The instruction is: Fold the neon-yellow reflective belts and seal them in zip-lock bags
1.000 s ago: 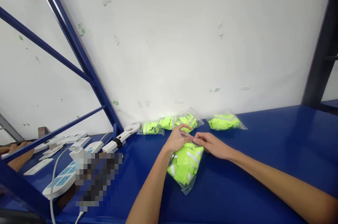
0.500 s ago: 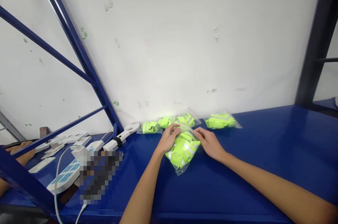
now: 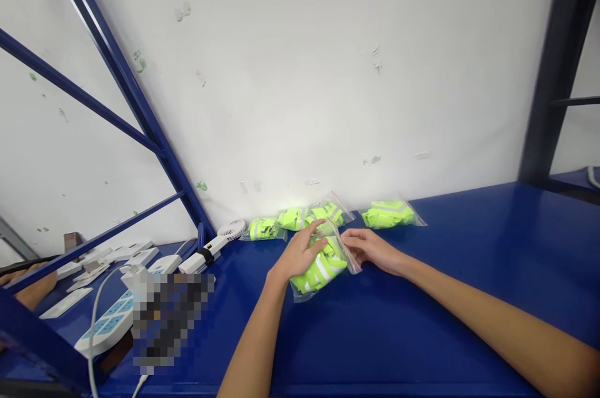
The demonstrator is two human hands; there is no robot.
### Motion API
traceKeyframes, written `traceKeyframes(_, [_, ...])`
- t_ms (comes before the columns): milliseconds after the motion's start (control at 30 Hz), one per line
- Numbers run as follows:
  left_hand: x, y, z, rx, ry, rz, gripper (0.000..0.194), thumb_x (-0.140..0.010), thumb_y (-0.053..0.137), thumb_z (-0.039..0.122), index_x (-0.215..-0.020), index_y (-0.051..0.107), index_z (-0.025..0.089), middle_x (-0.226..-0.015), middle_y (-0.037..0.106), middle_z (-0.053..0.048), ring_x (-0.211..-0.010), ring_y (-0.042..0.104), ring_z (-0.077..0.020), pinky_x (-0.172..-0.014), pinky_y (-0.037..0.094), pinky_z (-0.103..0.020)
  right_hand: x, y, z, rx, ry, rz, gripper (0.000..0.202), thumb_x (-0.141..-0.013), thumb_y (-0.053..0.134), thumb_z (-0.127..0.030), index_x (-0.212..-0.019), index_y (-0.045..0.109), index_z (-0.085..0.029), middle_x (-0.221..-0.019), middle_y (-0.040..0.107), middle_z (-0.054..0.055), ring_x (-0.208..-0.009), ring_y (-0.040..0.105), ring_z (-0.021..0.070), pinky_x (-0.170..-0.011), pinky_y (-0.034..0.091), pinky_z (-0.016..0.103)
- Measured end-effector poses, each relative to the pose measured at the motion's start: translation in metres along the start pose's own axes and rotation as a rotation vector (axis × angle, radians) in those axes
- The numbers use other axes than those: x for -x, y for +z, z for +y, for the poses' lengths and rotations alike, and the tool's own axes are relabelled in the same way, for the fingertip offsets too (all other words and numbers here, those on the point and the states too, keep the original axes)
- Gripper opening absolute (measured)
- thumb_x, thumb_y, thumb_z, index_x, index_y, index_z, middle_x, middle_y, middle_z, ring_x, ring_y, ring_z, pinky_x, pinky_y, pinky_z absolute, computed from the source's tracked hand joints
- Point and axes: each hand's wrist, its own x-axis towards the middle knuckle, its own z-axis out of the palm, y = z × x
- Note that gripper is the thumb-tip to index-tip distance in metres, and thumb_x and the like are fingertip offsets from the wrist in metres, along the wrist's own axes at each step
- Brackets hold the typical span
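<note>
A clear plastic zip bag (image 3: 320, 272) with a folded neon-yellow garment and silvery reflective strips inside lies tilted on the blue tabletop (image 3: 422, 348). My left hand (image 3: 300, 254) holds it from the left, thumb across the front and the index finger stretched along the top. At the bag's right side, my right hand (image 3: 370, 248) pinches the clear opening strip between curled fingers and thumb; some of its fingertips are hidden. Behind, similar bags lie along the wall: one bag (image 3: 265, 228) at the left, overlapping bags (image 3: 296, 218) in the middle, and another bag (image 3: 388, 213) at the right.
A white handheld fan (image 3: 206, 254) lies left of the bags. Further left are a power strip (image 3: 110, 323) with cables, a pixelated patch and white boxes (image 3: 140, 257). Blue frame bars (image 3: 154, 129) rise there; another person's hand (image 3: 35, 282) shows behind them.
The bag has turned, so its opening strip now faces right and slants downward. My left hand has moved further over the bag's front. My right hand's fingers have curled more.
</note>
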Motion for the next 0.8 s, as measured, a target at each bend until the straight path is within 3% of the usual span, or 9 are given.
traceKeyframes(100, [0.002,0.000,0.003,-0.143,0.029,0.001,0.051,-0.093,0.042,0.044,-0.141,0.040,0.028,-0.141,0.048,-0.008,-0.126,0.046,-0.0284,-0.104,0.034,-0.040,0.000,0.004,0.001,0.131,-0.052,0.003,0.038,-0.077,0.066,-0.053,-0.082,0.058,-0.016,-0.065,0.057,-0.003,-0.053,0.058,0.0109,-0.053,0.049,0.025])
traceKeyframes(233, [0.004,0.006,0.011,-0.401,0.053,0.097,0.048,-0.092,0.042,0.041,-0.137,0.044,0.023,-0.131,0.054,-0.012,-0.120,0.050,-0.0308,-0.101,0.036,-0.044,0.000,0.008,0.001,0.197,-0.089,0.020,0.041,-0.077,0.064,-0.057,-0.079,0.059,-0.016,-0.069,0.054,-0.003,-0.059,0.056,0.0111,-0.059,0.051,0.027])
traceKeyframes(367, [0.003,0.019,0.024,-0.558,0.094,0.242,0.034,-0.092,0.043,0.039,-0.121,0.054,0.025,-0.121,0.056,-0.008,-0.111,0.054,-0.0260,-0.096,0.041,-0.041,-0.003,0.009,0.003,0.152,-0.066,0.052,0.043,-0.075,0.063,-0.059,-0.078,0.059,-0.016,-0.069,0.057,-0.001,-0.065,0.059,0.0135,-0.066,0.052,0.030])
traceKeyframes(500, [0.003,0.034,0.031,-0.636,0.126,0.241,0.021,-0.092,0.044,0.036,-0.097,0.059,0.022,-0.121,0.055,-0.008,-0.109,0.054,-0.0252,-0.093,0.043,-0.042,-0.005,0.009,0.006,0.088,-0.053,0.041,0.042,-0.073,0.066,-0.057,-0.079,0.059,-0.016,-0.069,0.061,-0.001,-0.066,0.063,0.0156,-0.070,0.053,0.034])
traceKeyframes(633, [0.005,0.043,0.032,-0.660,0.150,0.260,0.022,-0.093,0.042,0.035,-0.090,0.058,0.020,-0.133,0.049,-0.011,-0.123,0.046,-0.0276,-0.099,0.040,-0.046,-0.004,0.011,0.006,0.023,-0.049,0.005,0.036,-0.072,0.070,-0.050,-0.078,0.059,-0.016,-0.072,0.062,-0.001,-0.068,0.065,0.0159,-0.073,0.054,0.034])
traceKeyframes(800, [0.007,0.044,0.029,-0.605,0.117,0.248,0.018,-0.090,0.046,0.032,-0.086,0.056,0.019,-0.138,0.044,-0.011,-0.126,0.044,-0.0280,-0.099,0.041,-0.046,-0.003,0.012,0.005,-0.019,-0.055,-0.024,0.033,-0.073,0.070,-0.046,-0.078,0.060,-0.015,-0.073,0.065,0.000,-0.070,0.066,0.0167,-0.076,0.053,0.035])
